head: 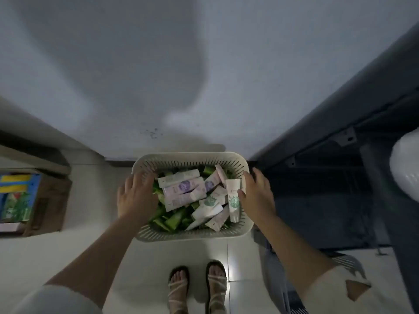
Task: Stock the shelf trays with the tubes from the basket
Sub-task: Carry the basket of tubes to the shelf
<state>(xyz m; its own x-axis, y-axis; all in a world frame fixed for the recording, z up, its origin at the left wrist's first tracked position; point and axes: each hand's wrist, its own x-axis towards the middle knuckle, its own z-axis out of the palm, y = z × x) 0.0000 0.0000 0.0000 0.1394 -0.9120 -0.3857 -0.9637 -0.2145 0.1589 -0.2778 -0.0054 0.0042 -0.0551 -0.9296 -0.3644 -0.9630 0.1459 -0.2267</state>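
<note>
A cream slotted basket (181,237) stands low in front of me, by the foot of a grey wall. It is full of tubes: white and pale pink ones (183,189) lie on top, with green ones (172,220) underneath. My left hand (136,196) grips the basket's left rim, its fingers curled over the far left corner. My right hand (257,196) holds the right rim, with the thumb inside next to a white tube with a green print (233,200) and the fingers outside. No shelf trays are visible.
A dark metal shelf frame (328,177) runs along the right, with a white bag (405,168) on it. An open cardboard box (49,200) of colourful packs sits on the left. My sandalled feet (197,286) stand on pale floor tiles just behind the basket.
</note>
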